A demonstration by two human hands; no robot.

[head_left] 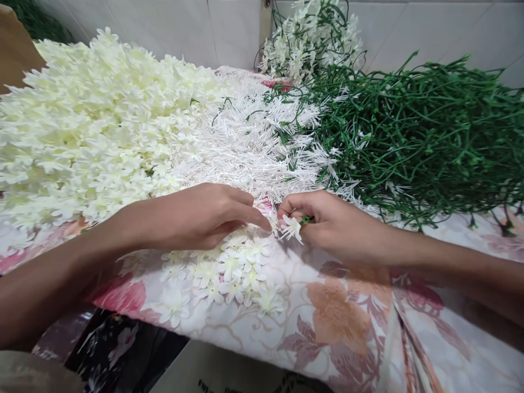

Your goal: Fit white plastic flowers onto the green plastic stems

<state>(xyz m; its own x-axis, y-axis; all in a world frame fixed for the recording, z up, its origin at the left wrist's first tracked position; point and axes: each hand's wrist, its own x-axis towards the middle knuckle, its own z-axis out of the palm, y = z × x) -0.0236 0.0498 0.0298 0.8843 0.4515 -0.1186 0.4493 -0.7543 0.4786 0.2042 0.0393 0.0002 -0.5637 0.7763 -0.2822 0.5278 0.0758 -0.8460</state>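
Note:
Pinched in my right hand (323, 224) is an artificial flower (291, 228) with white petals and a short green stem; its bloom points down and left. My left hand (216, 215) is close beside it, palm down, index finger reaching to the bloom's left edge. Its fingers are bent together and the thumb is hidden, so what they hold does not show. Under and in front of my left hand lie several loose white petal pieces (229, 270). Just beyond both hands spreads a heap of thin white stamens (254, 147).
A big mound of cream-white petal pieces (102, 120) fills the left. Green plastic stems (429, 131) are heaped on the right. Flowers on green stems (315, 43) are piled at the back against the tiled wall (409, 33). A floral cloth (262, 338) covers the work surface.

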